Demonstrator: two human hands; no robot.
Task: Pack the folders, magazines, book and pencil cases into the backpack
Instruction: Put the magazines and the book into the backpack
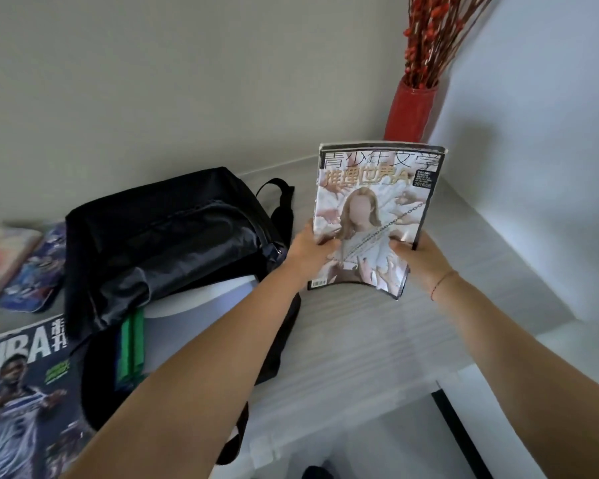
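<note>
I hold a magazine [374, 216] with a pale cover and Chinese title upright above the table, to the right of the black backpack [166, 236]. My left hand [312, 250] grips its lower left edge and my right hand [422, 259] grips its lower right edge. The backpack lies open on the table, with a white folder [201, 302] and green and blue folder edges [130, 344] showing in its mouth. An NBA magazine [21, 392] lies flat at the front left. At the far left lie a blue pencil case [35, 271] and a book [0, 261].
A red vase [410, 108] with red dried branches stands in the back right corner against the wall. The light grey table [377, 340] ends at a front edge below my right forearm. A backpack strap [234, 437] hangs over that edge.
</note>
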